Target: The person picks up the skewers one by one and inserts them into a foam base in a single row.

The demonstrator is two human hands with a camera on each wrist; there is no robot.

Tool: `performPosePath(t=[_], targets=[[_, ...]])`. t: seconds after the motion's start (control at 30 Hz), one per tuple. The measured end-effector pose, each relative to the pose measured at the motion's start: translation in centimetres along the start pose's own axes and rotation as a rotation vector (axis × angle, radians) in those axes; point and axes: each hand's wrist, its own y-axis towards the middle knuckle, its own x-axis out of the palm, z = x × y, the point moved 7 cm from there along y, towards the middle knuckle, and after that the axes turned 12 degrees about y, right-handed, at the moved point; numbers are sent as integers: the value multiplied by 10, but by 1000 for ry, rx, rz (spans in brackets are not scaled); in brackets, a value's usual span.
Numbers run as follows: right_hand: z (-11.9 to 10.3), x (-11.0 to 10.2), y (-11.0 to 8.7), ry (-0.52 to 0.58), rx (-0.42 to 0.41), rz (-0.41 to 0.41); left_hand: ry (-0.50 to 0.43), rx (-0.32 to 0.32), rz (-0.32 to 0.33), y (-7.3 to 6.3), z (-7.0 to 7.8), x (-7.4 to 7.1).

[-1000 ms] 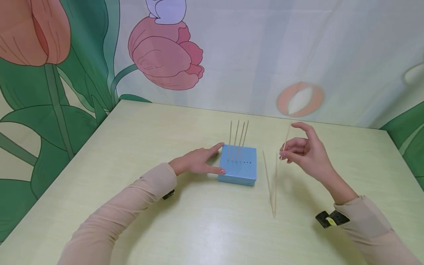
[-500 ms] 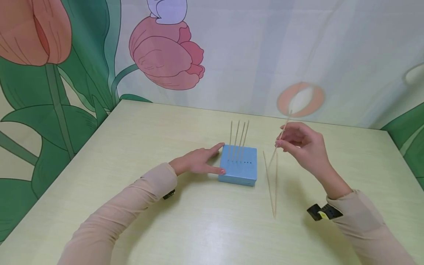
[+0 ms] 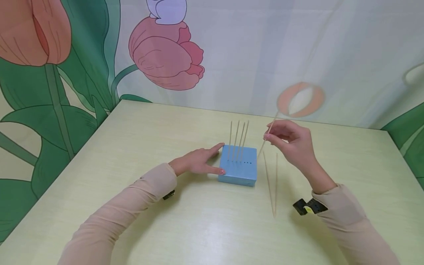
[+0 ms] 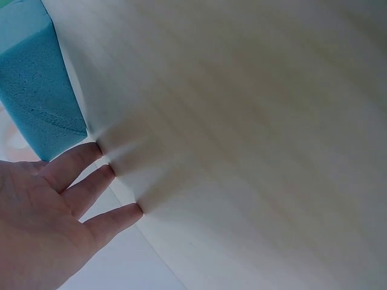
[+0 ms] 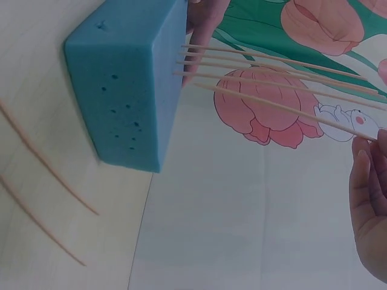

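Note:
A light blue foam block (image 3: 239,172) sits on the table, with several thin wooden skewers (image 3: 230,137) standing in a row in its top. Small dark holes continue that row to the right. My left hand (image 3: 198,161) touches the block's left side, thumb at the front corner and index finger at the back one; in the left wrist view its other fingers (image 4: 87,190) are spread, tips on the table. My right hand (image 3: 295,144) pinches another skewer (image 3: 274,120) between thumb and fingers, tilted, its lower end near the block's right edge, apart from the holes.
Two loose skewers (image 3: 276,184) lie on the pale wooden table (image 3: 185,228) right of the block, meeting at their near ends. A curtain (image 3: 238,55) printed with flowers hangs behind the table's back edge. Each wrist wears a small black camera (image 3: 309,207).
My right hand has moved left toward the block, bringing the skewer from beside the loose ones to the block's right edge. The skewer has tilted more. My left hand stays put.

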Motion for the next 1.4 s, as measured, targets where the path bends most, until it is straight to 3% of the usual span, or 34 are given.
performPosePath(t=[0.17, 0.73, 1.4], targets=[[2, 6, 3, 31, -17, 0, -3, -1, -1, 0, 0, 0], [5, 21, 6, -97, -100, -70, -6, 6, 5, -1, 1, -1], [20, 28, 4, -121, -67, -86, -5, 6, 8, 0, 0, 0]])
